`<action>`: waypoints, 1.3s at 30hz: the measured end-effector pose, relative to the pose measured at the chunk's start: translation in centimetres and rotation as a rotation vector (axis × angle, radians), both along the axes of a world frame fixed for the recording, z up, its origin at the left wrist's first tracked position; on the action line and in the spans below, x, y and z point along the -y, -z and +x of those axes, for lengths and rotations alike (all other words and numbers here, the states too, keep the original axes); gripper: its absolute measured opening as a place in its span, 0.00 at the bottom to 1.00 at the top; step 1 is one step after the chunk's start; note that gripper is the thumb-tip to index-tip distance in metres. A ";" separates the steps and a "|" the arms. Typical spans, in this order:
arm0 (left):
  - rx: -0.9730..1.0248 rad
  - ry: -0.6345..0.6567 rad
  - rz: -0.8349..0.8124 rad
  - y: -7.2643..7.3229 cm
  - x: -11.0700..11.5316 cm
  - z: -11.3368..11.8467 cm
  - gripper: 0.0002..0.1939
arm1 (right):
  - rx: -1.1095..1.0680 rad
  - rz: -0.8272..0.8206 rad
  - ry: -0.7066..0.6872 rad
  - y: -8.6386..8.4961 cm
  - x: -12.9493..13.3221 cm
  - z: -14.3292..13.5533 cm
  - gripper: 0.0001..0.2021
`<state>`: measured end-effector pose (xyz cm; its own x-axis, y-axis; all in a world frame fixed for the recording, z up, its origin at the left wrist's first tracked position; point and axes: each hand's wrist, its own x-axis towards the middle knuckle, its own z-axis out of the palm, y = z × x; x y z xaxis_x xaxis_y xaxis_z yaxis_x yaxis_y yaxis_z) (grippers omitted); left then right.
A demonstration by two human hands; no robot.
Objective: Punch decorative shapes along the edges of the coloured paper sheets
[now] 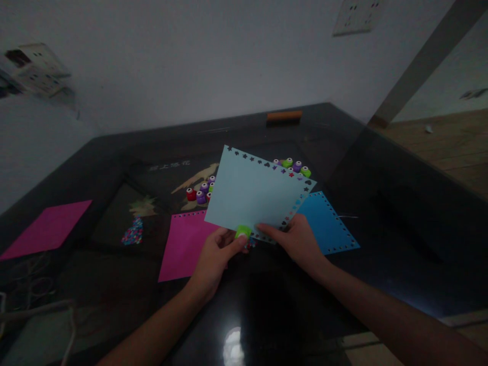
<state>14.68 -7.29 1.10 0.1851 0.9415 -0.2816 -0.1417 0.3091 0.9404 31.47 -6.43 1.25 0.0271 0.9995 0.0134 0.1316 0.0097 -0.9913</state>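
Note:
A pale blue sheet of paper (259, 193) is held up in the air, with small punched shapes along its top, right and part of its bottom edge. My left hand (217, 256) is closed around a green craft punch (243, 232), its thumb on the punch, which sits at the sheet's bottom edge. Near the lower right corner, my right hand (299, 239) grips the sheet between thumb and fingers. Behind the sheet lie a pink sheet (183, 246) and a blue sheet (330, 223), both with punched holes and partly hidden.
Several red, purple and green punches (200, 195) stand left of the sheet, and more punches (293, 165) behind it. Confetti (133, 232) is piled at left, near another pink sheet (49, 226). An orange-brown bar (284, 117) lies at the dark table's (381, 203) back edge.

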 end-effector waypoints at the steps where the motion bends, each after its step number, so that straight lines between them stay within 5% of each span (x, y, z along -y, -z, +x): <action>1: 0.013 -0.001 -0.002 0.1 0.0 0.0 0.20 | 0.007 0.001 -0.002 -0.1 0.0 0.0 0.08; 39: 0.060 0.008 -0.010 0.4 -0.1 -0.1 0.18 | 0.053 0.004 0.000 0.0 0.0 0.0 0.09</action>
